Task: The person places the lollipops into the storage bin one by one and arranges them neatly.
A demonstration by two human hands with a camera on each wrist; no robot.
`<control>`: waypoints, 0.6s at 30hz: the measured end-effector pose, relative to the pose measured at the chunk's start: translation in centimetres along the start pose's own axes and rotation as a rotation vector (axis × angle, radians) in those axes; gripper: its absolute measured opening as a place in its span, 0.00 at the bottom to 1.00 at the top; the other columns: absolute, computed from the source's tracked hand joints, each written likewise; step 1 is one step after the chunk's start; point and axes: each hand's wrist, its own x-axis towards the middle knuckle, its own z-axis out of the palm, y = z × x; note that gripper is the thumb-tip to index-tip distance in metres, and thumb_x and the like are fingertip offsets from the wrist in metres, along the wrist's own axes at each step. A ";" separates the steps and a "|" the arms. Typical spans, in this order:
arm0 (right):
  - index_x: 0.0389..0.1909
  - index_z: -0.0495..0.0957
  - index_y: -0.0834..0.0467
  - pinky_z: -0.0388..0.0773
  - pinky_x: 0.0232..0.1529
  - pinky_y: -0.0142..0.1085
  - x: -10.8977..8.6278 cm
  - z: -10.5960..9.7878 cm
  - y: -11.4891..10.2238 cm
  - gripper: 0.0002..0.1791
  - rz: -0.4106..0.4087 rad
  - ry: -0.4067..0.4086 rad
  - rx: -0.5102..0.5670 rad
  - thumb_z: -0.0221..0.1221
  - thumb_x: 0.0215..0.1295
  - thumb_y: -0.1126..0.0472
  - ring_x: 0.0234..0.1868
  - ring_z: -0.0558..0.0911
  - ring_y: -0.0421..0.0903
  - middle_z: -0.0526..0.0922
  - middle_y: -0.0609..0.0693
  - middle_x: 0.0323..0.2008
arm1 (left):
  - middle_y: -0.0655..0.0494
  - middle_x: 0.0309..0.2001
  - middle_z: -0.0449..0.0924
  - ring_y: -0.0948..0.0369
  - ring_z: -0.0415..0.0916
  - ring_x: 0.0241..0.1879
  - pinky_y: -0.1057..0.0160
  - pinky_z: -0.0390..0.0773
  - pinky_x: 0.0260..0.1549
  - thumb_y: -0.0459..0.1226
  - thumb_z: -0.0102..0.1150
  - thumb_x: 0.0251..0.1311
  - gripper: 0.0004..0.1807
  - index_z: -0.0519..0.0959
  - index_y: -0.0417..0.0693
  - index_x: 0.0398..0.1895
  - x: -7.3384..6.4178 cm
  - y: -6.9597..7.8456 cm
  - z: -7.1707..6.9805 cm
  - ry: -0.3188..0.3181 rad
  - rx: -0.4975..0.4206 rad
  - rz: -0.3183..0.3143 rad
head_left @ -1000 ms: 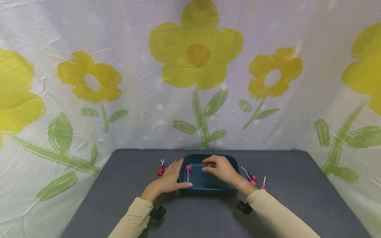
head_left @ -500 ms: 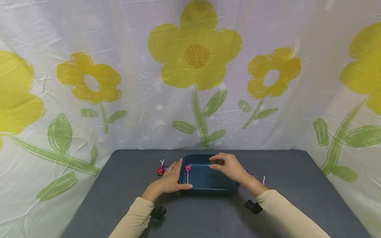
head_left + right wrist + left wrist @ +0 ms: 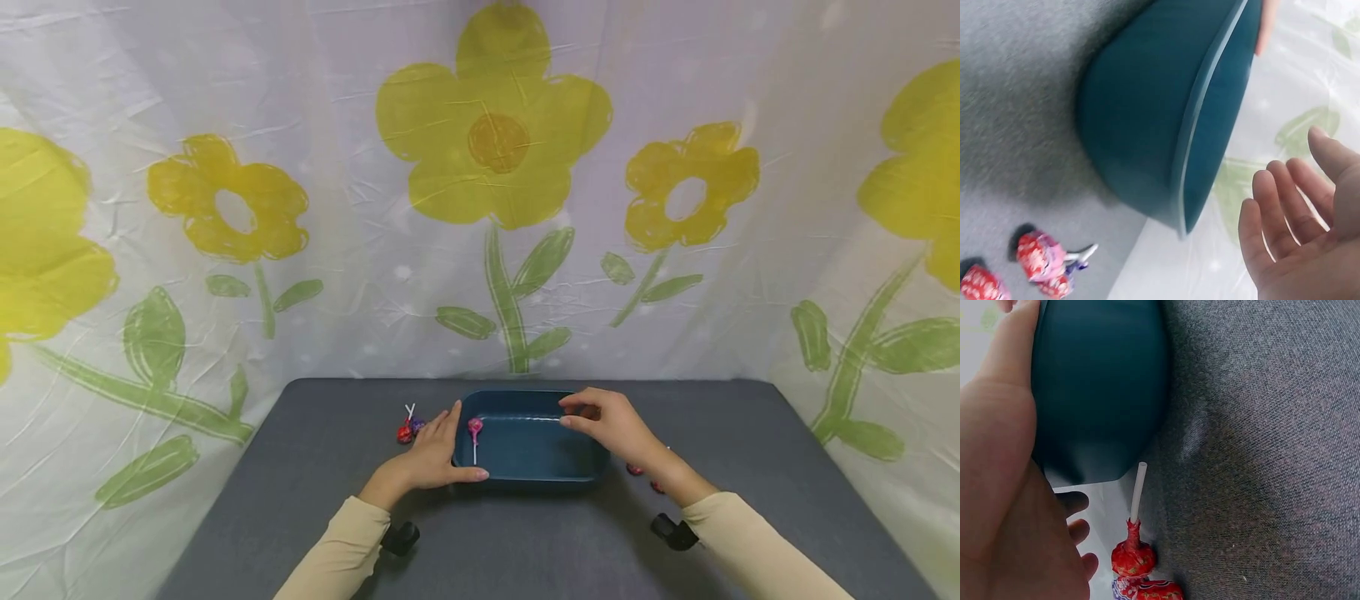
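Note:
A dark teal plastic basin (image 3: 528,482) stands on the table, with one pink-wrapped lollipop (image 3: 475,427) lying inside near its left end. Against the basin's left side rests my left hand (image 3: 429,461), fingers mostly straight along the wall and thumb across the front left corner. My right hand (image 3: 609,423) hovers over the basin's right end. In the right wrist view its fingers are loosely bent and hold nothing. Just left of my left hand lie a red lollipop (image 3: 1133,558) and a purple one (image 3: 417,426).
Several pink and red lollipops (image 3: 1041,256) lie on the table right of the basin, partly hidden by my right forearm in the head view. The dark grey table (image 3: 487,542) ends at a flower-printed curtain (image 3: 360,250) behind and at both sides.
My right hand has moved rightward from above the basin's middle to its right end. The left hand, the basin and the lollipop inside have stayed in place.

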 end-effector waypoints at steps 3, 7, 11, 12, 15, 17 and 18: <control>0.52 0.84 0.53 0.79 0.37 0.30 -0.5 -0.4 0.3 0.17 0.022 0.015 -0.009 0.66 0.63 0.55 0.37 0.82 0.40 0.86 0.50 0.47 | 0.41 0.80 0.41 0.43 0.39 0.80 0.35 0.43 0.74 0.68 0.64 0.50 0.70 0.33 0.42 0.80 -0.1 0.1 -0.1 -0.002 -0.010 -0.009; 0.51 0.84 0.53 0.79 0.39 0.30 -1.2 -0.9 0.9 0.16 0.036 0.033 -0.033 0.66 0.62 0.56 0.38 0.81 0.39 0.86 0.51 0.47 | 0.41 0.80 0.40 0.44 0.39 0.80 0.36 0.44 0.74 0.68 0.63 0.51 0.70 0.32 0.43 0.80 -0.1 0.3 -0.1 -0.006 -0.015 -0.014; 0.51 0.84 0.53 0.80 0.40 0.30 -2.2 -1.3 1.6 0.17 0.028 0.049 -0.057 0.66 0.62 0.55 0.40 0.82 0.41 0.86 0.52 0.47 | 0.40 0.80 0.41 0.44 0.39 0.80 0.36 0.44 0.74 0.68 0.63 0.50 0.70 0.32 0.43 0.80 -0.1 0.3 -0.1 -0.006 -0.009 -0.020; 0.51 0.84 0.53 0.80 0.40 0.30 -2.4 -1.5 1.8 0.17 0.029 0.054 -0.059 0.66 0.62 0.54 0.40 0.82 0.42 0.86 0.52 0.47 | 0.40 0.80 0.41 0.44 0.39 0.80 0.36 0.44 0.74 0.68 0.63 0.50 0.70 0.32 0.43 0.80 -0.2 0.2 -0.1 -0.005 -0.007 -0.022; 0.51 0.84 0.54 0.80 0.39 0.30 -3.2 -1.8 2.4 0.17 0.041 0.067 -0.045 0.66 0.63 0.53 0.39 0.83 0.43 0.86 0.52 0.46 | 0.40 0.80 0.41 0.44 0.39 0.80 0.36 0.44 0.74 0.68 0.63 0.50 0.70 0.32 0.43 0.80 -0.1 0.2 -0.1 -0.005 -0.011 -0.022; 0.51 0.83 0.56 0.80 0.37 0.30 -3.7 -2.1 2.9 0.18 0.046 0.077 -0.047 0.66 0.63 0.54 0.38 0.84 0.42 0.86 0.52 0.45 | 0.41 0.80 0.41 0.44 0.39 0.80 0.36 0.44 0.74 0.68 0.63 0.50 0.70 0.32 0.44 0.80 -0.1 0.1 -0.1 -0.008 -0.014 -0.024; 0.52 0.83 0.57 0.80 0.37 0.30 -4.0 -2.1 3.1 0.18 0.047 0.082 -0.046 0.66 0.63 0.54 0.37 0.84 0.42 0.86 0.52 0.45 | 0.41 0.80 0.41 0.44 0.39 0.80 0.36 0.44 0.74 0.69 0.63 0.50 0.70 0.31 0.44 0.80 -0.1 0.1 -0.1 -0.010 -0.012 -0.024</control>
